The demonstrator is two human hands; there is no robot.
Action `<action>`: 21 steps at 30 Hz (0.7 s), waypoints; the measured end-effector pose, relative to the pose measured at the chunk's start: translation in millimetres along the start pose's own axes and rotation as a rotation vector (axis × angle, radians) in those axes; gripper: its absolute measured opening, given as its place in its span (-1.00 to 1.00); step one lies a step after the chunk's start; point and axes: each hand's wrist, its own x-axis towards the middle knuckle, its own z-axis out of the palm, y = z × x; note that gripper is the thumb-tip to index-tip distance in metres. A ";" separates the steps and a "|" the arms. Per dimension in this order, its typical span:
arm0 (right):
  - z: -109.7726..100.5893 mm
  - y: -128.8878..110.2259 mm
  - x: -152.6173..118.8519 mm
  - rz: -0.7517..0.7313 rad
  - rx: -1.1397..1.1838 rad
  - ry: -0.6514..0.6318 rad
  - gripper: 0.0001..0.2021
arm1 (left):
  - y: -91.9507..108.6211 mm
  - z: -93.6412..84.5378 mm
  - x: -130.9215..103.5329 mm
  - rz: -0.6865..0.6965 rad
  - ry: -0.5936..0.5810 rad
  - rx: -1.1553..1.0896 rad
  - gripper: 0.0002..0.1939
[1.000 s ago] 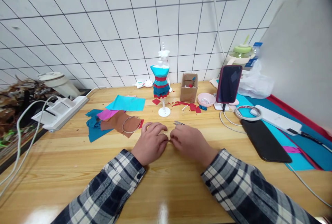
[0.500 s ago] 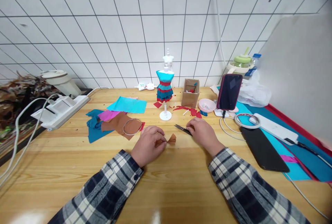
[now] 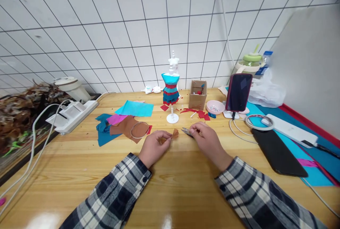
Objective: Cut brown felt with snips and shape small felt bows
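My left hand (image 3: 154,147) pinches a small brown fabric bow (image 3: 174,133) just above the wooden table (image 3: 79,172). My right hand (image 3: 209,141) holds small metal snips (image 3: 186,131), whose tips point left at the bow, a short gap away. Behind both hands a miniature white mannequin (image 3: 171,86) stands on a round base, wearing a blue and red layered dress.
Fabric pieces in blue, pink and brown (image 3: 124,121) lie left of the mannequin with a wire ring on them. A small cardboard box (image 3: 198,94), pink dish (image 3: 213,106), propped phone (image 3: 238,92), black tablet (image 3: 278,153) and cables are at right. A power strip (image 3: 71,115) lies left.
My hands came apart, uncovering the brown bow. My right hand reached right, took up the snips and brought them back toward the bow, which my left hand has raised slightly.
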 end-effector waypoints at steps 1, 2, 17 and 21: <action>3.8 -6.5 -4.8 0.045 0.112 -0.024 -0.81 | 0.7 0.0 0.2 -0.057 0.005 -0.029 -0.91; 8.3 -12.4 -9.9 0.111 0.244 -0.076 -0.80 | 1.5 0.1 0.4 -0.106 0.000 -0.066 -0.90; 33.2 -26.3 -27.6 0.545 1.116 -0.342 -0.70 | 8.7 6.0 -6.6 -0.138 -0.003 -0.076 -0.88; 33.8 -27.9 -28.3 0.557 1.144 -0.364 -0.68 | 13.4 7.4 -10.6 -0.125 -0.024 -0.046 -0.87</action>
